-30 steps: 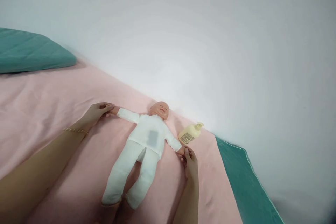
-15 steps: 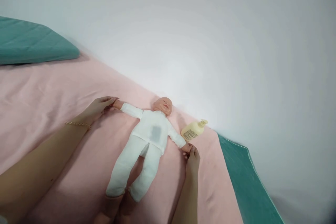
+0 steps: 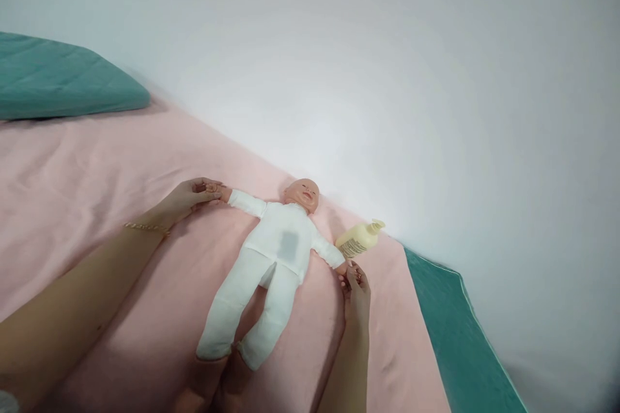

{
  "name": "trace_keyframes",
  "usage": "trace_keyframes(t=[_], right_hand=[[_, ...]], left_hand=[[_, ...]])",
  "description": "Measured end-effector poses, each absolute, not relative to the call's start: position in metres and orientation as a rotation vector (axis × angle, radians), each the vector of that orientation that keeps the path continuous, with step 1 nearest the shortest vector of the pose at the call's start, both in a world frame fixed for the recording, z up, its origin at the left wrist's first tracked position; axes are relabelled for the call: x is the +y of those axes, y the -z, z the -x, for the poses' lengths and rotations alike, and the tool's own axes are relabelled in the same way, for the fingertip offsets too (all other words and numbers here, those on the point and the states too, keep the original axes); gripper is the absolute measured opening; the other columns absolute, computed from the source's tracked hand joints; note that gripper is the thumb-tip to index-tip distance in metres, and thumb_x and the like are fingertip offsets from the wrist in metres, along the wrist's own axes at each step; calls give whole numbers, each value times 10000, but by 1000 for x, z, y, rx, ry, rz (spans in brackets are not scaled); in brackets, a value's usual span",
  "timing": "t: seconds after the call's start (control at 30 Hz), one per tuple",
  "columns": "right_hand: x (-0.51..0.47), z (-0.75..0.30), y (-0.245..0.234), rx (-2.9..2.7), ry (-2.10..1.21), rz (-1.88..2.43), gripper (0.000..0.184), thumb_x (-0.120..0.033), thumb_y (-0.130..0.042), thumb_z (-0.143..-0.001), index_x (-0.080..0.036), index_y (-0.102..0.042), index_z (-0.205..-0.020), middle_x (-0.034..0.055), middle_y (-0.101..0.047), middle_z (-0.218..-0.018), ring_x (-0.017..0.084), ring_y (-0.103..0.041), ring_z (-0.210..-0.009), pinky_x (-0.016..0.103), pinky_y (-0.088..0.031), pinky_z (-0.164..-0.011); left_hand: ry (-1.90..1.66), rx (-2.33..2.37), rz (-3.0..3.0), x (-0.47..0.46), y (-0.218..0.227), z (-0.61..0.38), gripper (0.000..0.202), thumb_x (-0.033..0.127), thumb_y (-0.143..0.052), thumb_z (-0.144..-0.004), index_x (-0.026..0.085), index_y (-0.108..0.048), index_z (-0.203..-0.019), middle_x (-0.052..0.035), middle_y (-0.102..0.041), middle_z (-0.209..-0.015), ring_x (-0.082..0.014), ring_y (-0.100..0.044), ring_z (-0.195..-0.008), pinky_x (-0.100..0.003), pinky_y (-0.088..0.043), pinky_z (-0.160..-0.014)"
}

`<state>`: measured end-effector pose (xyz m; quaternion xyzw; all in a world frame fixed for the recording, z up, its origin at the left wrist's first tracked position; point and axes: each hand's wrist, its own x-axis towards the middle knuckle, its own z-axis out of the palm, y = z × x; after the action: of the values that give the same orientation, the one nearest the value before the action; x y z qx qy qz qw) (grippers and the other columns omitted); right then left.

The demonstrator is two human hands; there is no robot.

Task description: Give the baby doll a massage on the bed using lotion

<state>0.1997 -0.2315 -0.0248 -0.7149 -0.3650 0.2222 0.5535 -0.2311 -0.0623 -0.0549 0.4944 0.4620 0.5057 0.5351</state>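
Note:
A baby doll (image 3: 271, 264) in white clothes lies on its back on a pink sheet (image 3: 97, 168), arms spread wide. My left hand (image 3: 186, 199) has its fingers closed round the doll's hand at the left. My right hand (image 3: 356, 287) pinches the doll's other hand at the right. A gold bracelet (image 3: 145, 228) sits on my left wrist. A pale yellow pump bottle (image 3: 361, 240) lies on its side just beyond my right hand, close to the wall.
A white wall (image 3: 387, 77) runs along the far side of the bed. A teal pillow (image 3: 58, 80) rests at the upper left. A teal mattress edge (image 3: 455, 335) shows at the lower right beyond the pink sheet.
The view shifted slightly, so the doll sits a little higher and further right in the picture. Both hands have kept hold of the doll's hands, my left fingers curling tighter.

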Motion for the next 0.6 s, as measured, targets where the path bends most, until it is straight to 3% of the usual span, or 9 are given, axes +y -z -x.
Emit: trace_keyframes(t=[0.17,0.37,0.6], right_hand=[[-208,-173,13,-928,-504,1665,311,-397,-575,-959,-180,-612,-1178,75,-639,-1162,181,-648,-968,364,-577,-827],[-74,-86,1,-1109,-498,1572,356,-424,-607,-934,-167,-620,-1179,91,-634,-1220,221,-627,-1078,446,-545,-923],[10,-57,12,-1143,-528,1557,312,-340,-743,-765,-245,-685,-1056,61,-690,-1173,289,-541,-1231,548,-486,-989]], left_hand=[[-1138,1060,-1003,-62,51,230,532,437,-867,-662,139,-670,-1056,-121,-743,-1008,-228,-700,-878,-319,-584,-737],[-1163,1075,-947,-64,49,228,466,450,-829,-717,135,-682,-1027,-102,-738,-958,-218,-686,-875,-318,-574,-771],[-1156,979,-882,-61,56,232,625,477,-838,-710,140,-656,-1204,-137,-718,-1124,-245,-683,-964,-341,-576,-813]])
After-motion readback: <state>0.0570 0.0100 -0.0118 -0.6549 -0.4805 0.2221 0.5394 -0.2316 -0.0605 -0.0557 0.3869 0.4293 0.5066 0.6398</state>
